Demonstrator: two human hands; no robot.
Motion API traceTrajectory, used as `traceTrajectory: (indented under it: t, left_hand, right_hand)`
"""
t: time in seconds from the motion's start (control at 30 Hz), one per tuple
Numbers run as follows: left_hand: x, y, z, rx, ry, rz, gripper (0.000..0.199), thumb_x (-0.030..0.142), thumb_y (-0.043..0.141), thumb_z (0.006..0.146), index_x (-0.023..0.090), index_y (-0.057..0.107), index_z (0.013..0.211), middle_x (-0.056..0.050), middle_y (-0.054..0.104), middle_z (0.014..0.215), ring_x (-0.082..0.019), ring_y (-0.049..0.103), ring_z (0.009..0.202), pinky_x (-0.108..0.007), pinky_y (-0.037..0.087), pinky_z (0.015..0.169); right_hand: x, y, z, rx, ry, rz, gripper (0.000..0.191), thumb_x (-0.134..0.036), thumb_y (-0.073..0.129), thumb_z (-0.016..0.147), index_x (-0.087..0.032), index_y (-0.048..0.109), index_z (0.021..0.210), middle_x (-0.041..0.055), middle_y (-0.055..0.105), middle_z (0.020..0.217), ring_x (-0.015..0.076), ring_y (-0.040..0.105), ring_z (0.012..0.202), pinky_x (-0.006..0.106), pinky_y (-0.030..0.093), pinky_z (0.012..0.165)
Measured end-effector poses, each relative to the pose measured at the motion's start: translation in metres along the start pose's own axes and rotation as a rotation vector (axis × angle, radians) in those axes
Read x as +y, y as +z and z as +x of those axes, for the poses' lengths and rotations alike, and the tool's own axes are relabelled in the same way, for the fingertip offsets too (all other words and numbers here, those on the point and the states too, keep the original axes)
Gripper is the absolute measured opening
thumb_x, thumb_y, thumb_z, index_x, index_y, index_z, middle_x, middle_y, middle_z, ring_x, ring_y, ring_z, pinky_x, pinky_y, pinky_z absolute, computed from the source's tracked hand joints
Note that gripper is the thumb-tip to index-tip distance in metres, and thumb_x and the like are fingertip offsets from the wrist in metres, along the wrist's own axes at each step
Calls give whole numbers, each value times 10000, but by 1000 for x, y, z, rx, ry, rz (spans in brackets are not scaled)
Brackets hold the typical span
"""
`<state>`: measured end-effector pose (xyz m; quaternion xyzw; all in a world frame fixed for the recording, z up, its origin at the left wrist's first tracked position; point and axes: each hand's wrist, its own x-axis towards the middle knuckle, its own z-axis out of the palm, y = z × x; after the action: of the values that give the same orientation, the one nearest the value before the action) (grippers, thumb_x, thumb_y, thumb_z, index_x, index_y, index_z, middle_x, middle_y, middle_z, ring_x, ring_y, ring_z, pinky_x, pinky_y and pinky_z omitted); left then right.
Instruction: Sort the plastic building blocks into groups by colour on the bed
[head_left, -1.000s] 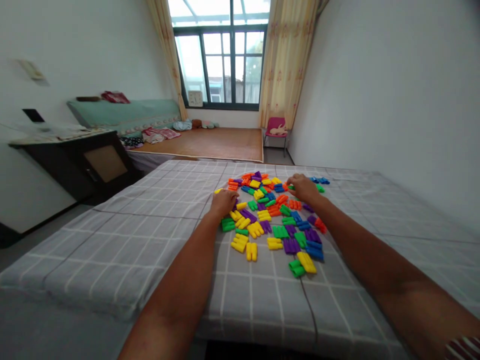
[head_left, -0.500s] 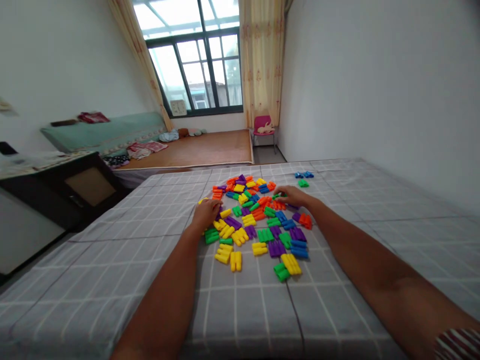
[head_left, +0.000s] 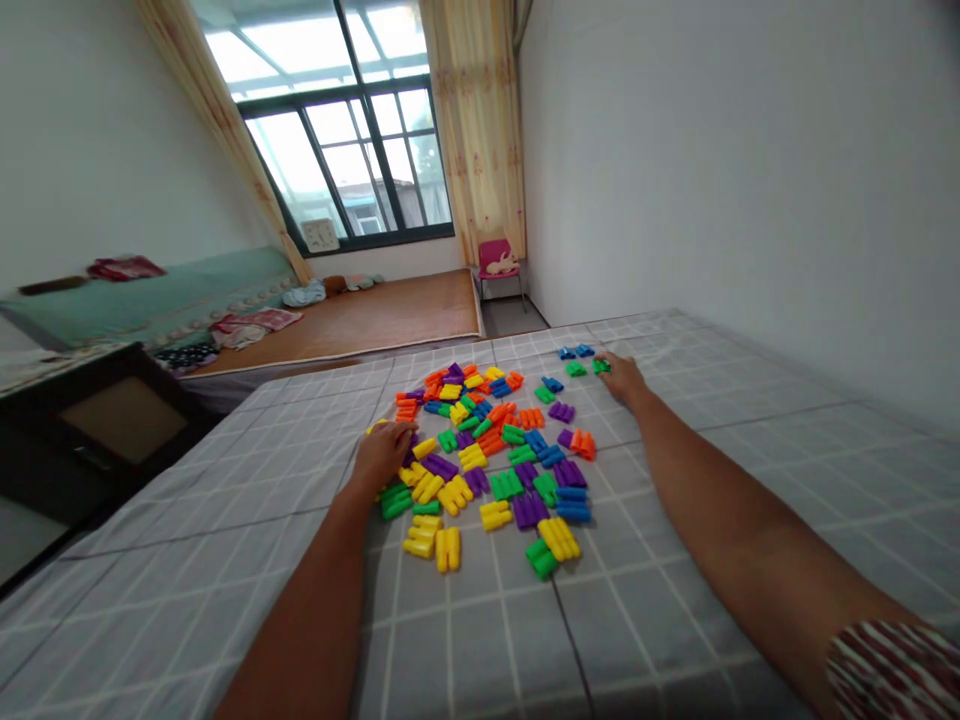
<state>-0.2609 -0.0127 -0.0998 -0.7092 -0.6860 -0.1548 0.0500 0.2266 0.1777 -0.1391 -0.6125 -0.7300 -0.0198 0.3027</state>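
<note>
At the left edge of a spread of coloured plastic building blocks rests my left hand, its fingers bent and close together. A purple block shows by its fingertips; whether they grip anything is hidden. My right hand is farther out on the right, fingertips closed on a green building block at the cloth. Just left of it lies another green block, with blue blocks behind.
A grey checked cloth covers the surface under the blocks. Orange and purple blocks lie at the right side of the spread. Beyond are a low bed, a dark cabinet, a pink chair and a white wall.
My right hand has moved from the spread out to the far right with a green block, beside the other green one. My left hand stays at the spread's left edge. The view has turned right.
</note>
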Motion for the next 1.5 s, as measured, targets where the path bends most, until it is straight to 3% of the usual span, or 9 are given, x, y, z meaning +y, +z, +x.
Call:
traceTrajectory:
  t: [0.13,0.23,0.43,0.73,0.97,1.07,1.17,1.37,1.5]
  left_hand:
    - [0,0,0,1,10,2,341,315,403,924,242,692,1089,-50,714,1069,-214,600,1032,-295,453,873]
    - [0,0,0,-1,4,3,351,315,395,923,233,692,1091,-61,715,1057,-217,606,1013,-300,456,859]
    - [-1,1,1,-8,20,-3,358,318,388,923,227,693,1088,-62,713,1067,-221,599,1008,-312,448,862]
    - [0,1,0,-13,16,-14,362,325,382,927,237,691,1092,-55,707,1077,-208,586,1023,-301,446,890]
    - [1,0,-1,-14,-17,-30,342,326,428,905,246,697,1100,-63,709,1049,-215,590,1039,-307,454,898]
    - [4,-2,-1,-23,-40,-47,339,315,434,906,246,695,1112,-65,706,1064,-212,605,1031,-309,460,901]
    - [7,-5,-2,-2,-66,-85,331,282,437,906,243,694,1110,-59,701,1112,-211,610,1051,-314,459,925]
    - [13,-13,-2,57,-66,-116,328,215,459,884,231,697,1109,-54,694,1143,-220,609,1073,-326,463,949]
    - [14,-21,-2,78,-59,-167,338,184,471,872,245,704,1109,-44,696,1149,-213,623,1052,-321,468,949]
  right_hand:
    - [-4,12,-1,9,-43,14,511,-87,534,745,-177,594,1244,94,634,1255,251,562,1112,392,389,997]
    - [-5,11,2,29,-56,23,489,-106,562,732,-144,600,1219,120,624,1261,252,549,1157,395,376,1024]
    - [-2,7,2,19,-3,19,394,-108,560,748,-167,653,1126,104,677,1148,234,618,1011,389,427,969]
    - [-9,10,1,-19,79,42,397,-153,543,799,-195,646,1180,92,671,1173,236,599,1049,363,457,932]
    - [-26,-14,-2,-9,75,140,450,-101,426,816,-171,634,1209,127,674,1148,236,623,929,365,499,840]
    - [-49,-28,-1,60,30,238,436,-147,428,842,-165,615,1235,140,690,1064,247,629,885,388,506,811]
    - [-85,-36,-3,21,-57,298,387,-233,471,859,-167,628,1207,119,700,1032,230,636,872,368,511,797]
    - [-185,-48,-34,-440,-600,427,239,-301,549,856,-201,700,1012,49,726,970,177,653,832,293,485,771]
    - [-236,-47,-56,-568,-793,367,222,-229,566,839,-199,707,1008,49,729,970,188,660,851,281,469,757]
